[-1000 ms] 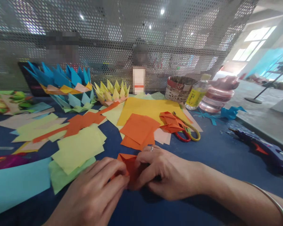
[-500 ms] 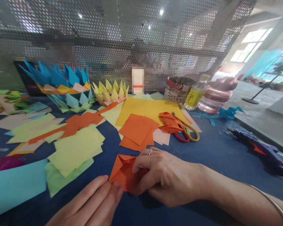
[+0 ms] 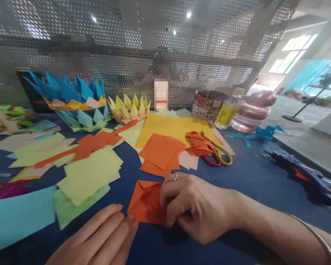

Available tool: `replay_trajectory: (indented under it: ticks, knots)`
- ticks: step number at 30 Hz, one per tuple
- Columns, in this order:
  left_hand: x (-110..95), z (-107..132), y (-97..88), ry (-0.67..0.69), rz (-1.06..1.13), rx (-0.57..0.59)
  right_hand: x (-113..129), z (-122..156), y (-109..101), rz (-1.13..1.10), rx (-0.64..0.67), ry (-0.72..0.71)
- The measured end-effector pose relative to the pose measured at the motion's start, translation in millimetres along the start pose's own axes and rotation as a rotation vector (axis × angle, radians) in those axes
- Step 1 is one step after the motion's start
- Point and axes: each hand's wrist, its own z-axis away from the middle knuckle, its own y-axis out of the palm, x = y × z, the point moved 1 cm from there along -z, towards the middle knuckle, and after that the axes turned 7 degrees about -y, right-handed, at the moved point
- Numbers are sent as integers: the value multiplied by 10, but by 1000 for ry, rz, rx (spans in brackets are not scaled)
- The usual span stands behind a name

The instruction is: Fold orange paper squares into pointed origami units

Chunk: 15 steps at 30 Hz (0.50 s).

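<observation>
On the dark blue counter [image 3: 251, 176]: squarish orange paper [image 3: 146, 208], upper edge folded over; left hand [image 3: 98, 235], fingers extended, touching its lower-left corner, pinch unclear; right hand [image 3: 194, 208], fingers curled over its right side, grip hidden; beyond, overlapping flat orange sheets [image 3: 162, 152], loop-handled scissors [image 3: 215, 144]

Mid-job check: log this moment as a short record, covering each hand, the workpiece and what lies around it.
Left hand: touching the lower-left corner of the orange paper
Right hand: at the paper's right side, fingers curled; exact hold hidden
Workpiece state: partly folded, flap at top
Just beyond: orange squares
Beyond, to the right: scissors
Far right: glue gun
</observation>
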Motion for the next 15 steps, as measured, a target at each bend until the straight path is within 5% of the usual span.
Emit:
replay_trajectory:
  ticks: [15]
  knots:
    - [15, -68, -19, -38, -16, -10, -78, 36, -181, 17, -23, 189]
